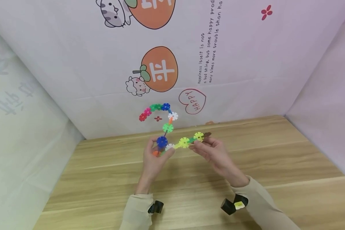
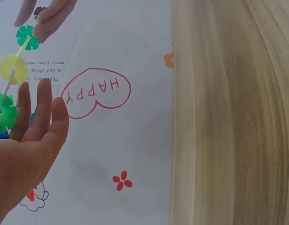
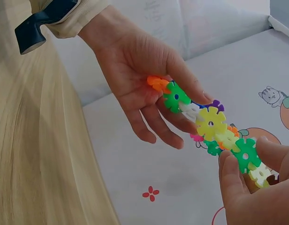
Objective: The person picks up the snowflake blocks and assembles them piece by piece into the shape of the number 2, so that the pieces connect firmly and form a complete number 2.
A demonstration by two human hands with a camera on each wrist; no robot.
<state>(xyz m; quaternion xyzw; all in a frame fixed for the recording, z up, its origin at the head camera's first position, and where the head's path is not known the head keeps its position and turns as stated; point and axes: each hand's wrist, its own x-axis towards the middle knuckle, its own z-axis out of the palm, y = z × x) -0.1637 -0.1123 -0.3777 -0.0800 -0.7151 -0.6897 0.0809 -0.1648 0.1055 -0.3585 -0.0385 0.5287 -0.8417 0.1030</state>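
A chain of slotted plastic snowflake discs (image 1: 168, 128) in many colours hangs in the air above the table. My left hand (image 1: 153, 164) pinches it near a white disc (image 1: 170, 147), with an orange disc (image 1: 156, 153) by the palm. From there the loose part curves up past a blue disc (image 1: 162, 141) to a red disc (image 1: 142, 117) at its end. To the right, my right hand (image 1: 218, 156) pinches the other stretch around a green disc (image 3: 246, 155), beside a yellow disc (image 1: 198, 137). A brown disc (image 1: 207, 134) ends that side, partly hidden by fingers.
Below the hands lies a wood-grain table (image 1: 103, 185). A white printed sheet (image 1: 241, 64) with cartoon fruit and lettering rises behind its far edge, and pale sheets stand at both sides. Black straps with small blocks (image 1: 233, 204) sit on both wrists.
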